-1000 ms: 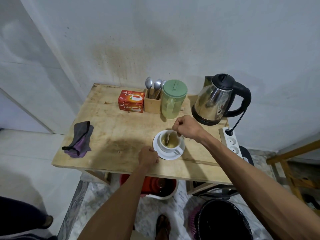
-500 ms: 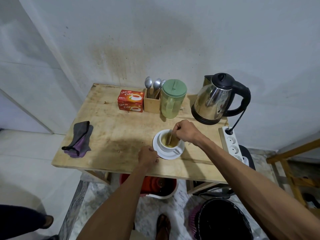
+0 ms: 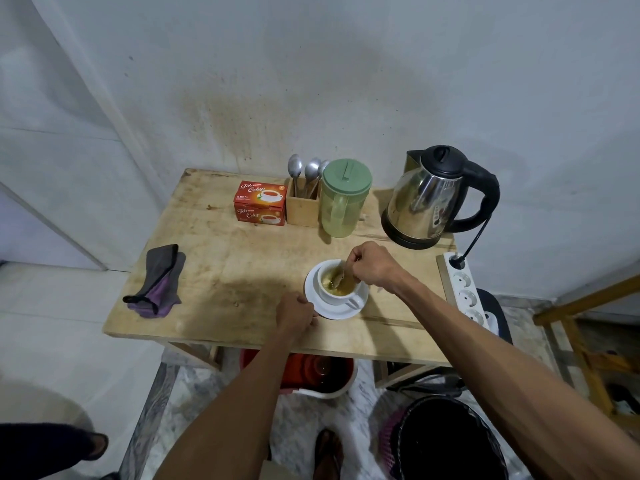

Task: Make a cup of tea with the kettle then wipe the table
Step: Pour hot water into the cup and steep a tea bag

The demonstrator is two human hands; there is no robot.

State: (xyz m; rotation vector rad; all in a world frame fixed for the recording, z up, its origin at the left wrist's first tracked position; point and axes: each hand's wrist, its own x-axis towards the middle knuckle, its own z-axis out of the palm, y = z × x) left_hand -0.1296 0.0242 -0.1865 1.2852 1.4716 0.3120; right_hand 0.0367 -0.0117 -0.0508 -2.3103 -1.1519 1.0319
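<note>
A white cup (image 3: pixel 341 297) of pale tea stands on a white saucer (image 3: pixel 341 311) near the front of the wooden table (image 3: pixel 221 271). My right hand (image 3: pixel 375 265) is over the cup and pinches a spoon (image 3: pixel 341 277) whose bowl dips into the tea. My left hand (image 3: pixel 294 311) holds the saucer's near-left rim. A steel kettle (image 3: pixel 426 199) with a black handle stands at the back right. A grey and purple cloth (image 3: pixel 157 282) lies at the table's left edge.
A red tea box (image 3: pixel 260 203), a wooden holder with spoons (image 3: pixel 304 199) and a green-lidded jug (image 3: pixel 343 199) line the back. A white power strip (image 3: pixel 464 285) hangs at the right edge. Below are a red bucket (image 3: pixel 311 375) and a black bin (image 3: pixel 446 441).
My right hand has shifted slightly over the cup as the spoon moves round in the tea. My left hand stays on the saucer.
</note>
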